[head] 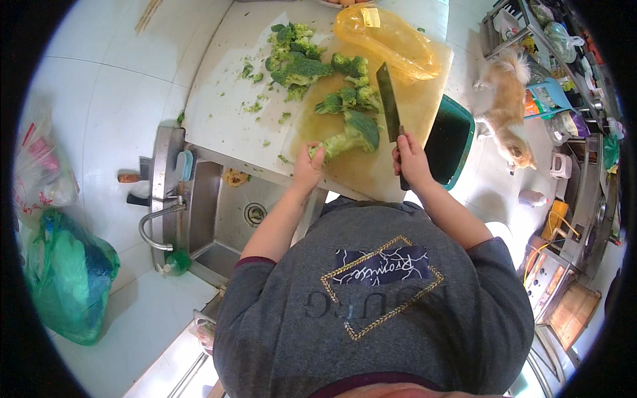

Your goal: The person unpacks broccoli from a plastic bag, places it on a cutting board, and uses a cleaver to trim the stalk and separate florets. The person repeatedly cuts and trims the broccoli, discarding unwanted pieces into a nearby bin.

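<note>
My left hand grips the thick pale stalk of a broccoli head, whose green crown points away to the right above a yellowish cutting board. In my right hand is the dark handle of a cleaver; its broad blade points away from me, to the right of the broccoli and apart from it. Cut broccoli florets lie in a pile further back, with smaller florets nearer the held head. Green crumbs are scattered over the white countertop.
A yellow plastic bag lies at the back right. Below the counter's right edge stands a green bin. On the left are a steel sink and a curved faucet. A tan and white dog is on the floor at right.
</note>
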{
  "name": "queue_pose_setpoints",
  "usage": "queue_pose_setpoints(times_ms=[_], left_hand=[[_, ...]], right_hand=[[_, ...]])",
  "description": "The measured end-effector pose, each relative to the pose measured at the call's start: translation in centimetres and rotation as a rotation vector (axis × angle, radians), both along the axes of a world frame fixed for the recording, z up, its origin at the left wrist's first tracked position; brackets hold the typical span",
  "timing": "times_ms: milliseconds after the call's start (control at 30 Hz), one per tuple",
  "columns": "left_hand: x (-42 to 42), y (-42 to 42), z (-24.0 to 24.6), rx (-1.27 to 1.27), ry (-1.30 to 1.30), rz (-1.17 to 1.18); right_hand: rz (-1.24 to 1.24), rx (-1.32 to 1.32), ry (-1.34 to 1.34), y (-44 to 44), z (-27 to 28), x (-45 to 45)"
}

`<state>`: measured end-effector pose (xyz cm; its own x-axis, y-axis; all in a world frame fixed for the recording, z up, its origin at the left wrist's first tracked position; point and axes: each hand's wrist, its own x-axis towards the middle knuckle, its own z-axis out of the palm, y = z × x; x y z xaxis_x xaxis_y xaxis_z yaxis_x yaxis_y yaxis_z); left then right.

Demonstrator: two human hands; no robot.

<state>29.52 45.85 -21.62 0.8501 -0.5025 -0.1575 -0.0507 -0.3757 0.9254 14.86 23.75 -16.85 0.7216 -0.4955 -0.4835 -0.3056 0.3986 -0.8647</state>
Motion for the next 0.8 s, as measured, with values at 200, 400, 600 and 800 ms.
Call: queue_pose_setpoints(times_ms=[200,400,600,800], left_hand=[[1.3,0.1,-1.2,-0.011,-0.059,0.109],[2.1,0.2,-2.8,-0.176,0.050,0.300],[6.2,3.5,-2.3,-0.278,0.113,0.493],[6.2,6.8,1.5,-0.435,0.164,0.612]], right_hand=[[-0.135,-0.091,0.188,1.8,-0.8,-0.5],[0.026,-0.085,0.096,4.0,-2.8,6.9],[0.228,-0.213,0.069,5.9,-2.2,14.9],[0.354,-0.386,-0.045,5.4,-0.6,14.8]])
